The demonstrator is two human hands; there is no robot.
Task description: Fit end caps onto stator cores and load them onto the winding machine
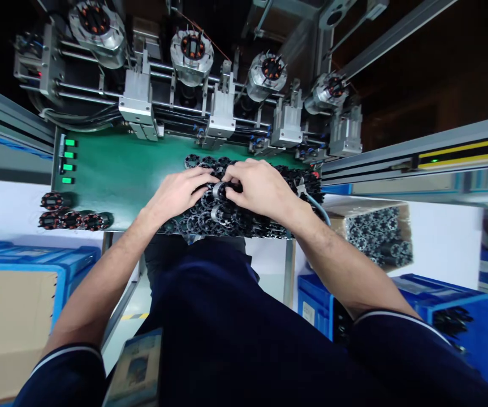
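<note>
Dark shirt (227,328); ring (217,191) between both hands (182,191) (257,185)

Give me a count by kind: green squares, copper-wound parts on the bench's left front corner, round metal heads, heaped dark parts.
Green squares: 4
Copper-wound parts at the corner: 4
Round metal heads: 4
Heaped dark parts: overlapping too much to count, left out
Total counted: 12

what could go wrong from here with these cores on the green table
The pile of stator cores reaches the front edge of the green table, so a nudge from the left hand or right hand might send one over. The grey-banded core between the hands could slip down among the others. The copper-wound stators sit close to the near-left corner, where a stray bump might knock one off.
</note>
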